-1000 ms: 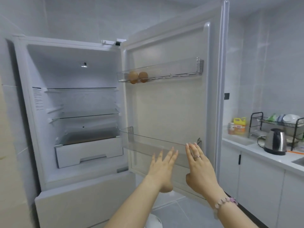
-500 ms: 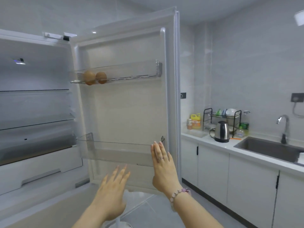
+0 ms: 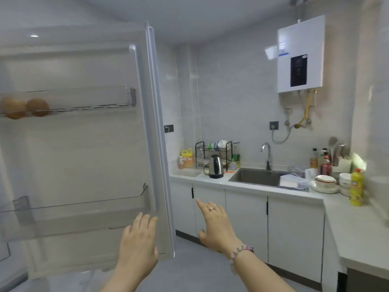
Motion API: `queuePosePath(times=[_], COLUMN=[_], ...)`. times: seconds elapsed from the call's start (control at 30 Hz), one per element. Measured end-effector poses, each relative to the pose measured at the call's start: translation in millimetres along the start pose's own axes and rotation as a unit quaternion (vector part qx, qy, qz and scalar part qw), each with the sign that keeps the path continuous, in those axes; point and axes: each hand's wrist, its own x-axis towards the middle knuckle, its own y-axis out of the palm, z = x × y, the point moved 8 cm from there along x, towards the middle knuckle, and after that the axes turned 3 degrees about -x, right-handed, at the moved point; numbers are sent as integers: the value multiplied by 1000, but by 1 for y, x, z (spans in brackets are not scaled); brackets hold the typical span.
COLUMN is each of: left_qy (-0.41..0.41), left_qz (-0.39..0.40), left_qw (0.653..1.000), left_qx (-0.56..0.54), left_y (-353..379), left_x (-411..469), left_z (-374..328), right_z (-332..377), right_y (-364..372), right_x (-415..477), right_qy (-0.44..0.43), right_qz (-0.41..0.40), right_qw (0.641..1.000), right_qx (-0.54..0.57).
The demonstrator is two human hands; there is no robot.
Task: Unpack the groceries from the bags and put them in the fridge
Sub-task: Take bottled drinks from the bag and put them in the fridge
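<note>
**Q:** White fridge door point(image 3: 151, 144), status?
**Me:** Open wide. My fingers point(image 3: 140, 220) are released and hold nothing: left hand point(image 3: 136, 241) by the door's edge, right hand point(image 3: 216, 224) off it. No bags in view; best to fetch them and leave the door open.
**Q:** Containers?
**Me:** Brown eggs point(image 3: 37, 104) in the upper door rack point(image 3: 94, 102); the lower door bin point(image 3: 84, 209) looks empty.

The left grip point(image 3: 137, 243), back toward the camera, is held up with fingers straight, holding nothing. The right grip point(image 3: 216, 224) reaches further forward, fingers extended, thumb low, also holding nothing.
</note>
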Motion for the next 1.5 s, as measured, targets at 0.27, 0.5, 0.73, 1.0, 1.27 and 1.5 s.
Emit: queuePosePath(times=[0.27, 0.5, 0.73, 1.0, 1.27, 1.5], left_qy=[98, 264, 386, 517, 603, 686], left_qz=[34, -21, -36, -28, 5, 3], left_qw=[991, 945, 891, 801, 722, 658], left_qx=[-84, -190, -235, -299, -339, -310], left_y=[-6, -39, -68, -110, -135, -150], left_x=[14, 12, -20, -70, -139, -197], left_z=[-139, -304, -462, -624, -768, -851], right_z=[-104, -205, -285, -356, -402, -411], right_y=[-67, -153, -221, -281, -322, -329], right_x=[-105, -234, -359, -478, -611, -706], right_qy=[135, 290, 424, 532, 629, 717], right_qz=[-15, -49, -54, -67, -68, -52], right_qw=[984, 934, 865, 793, 715, 629], right_qx=[-119, -201, -263, -289, -299, -295])
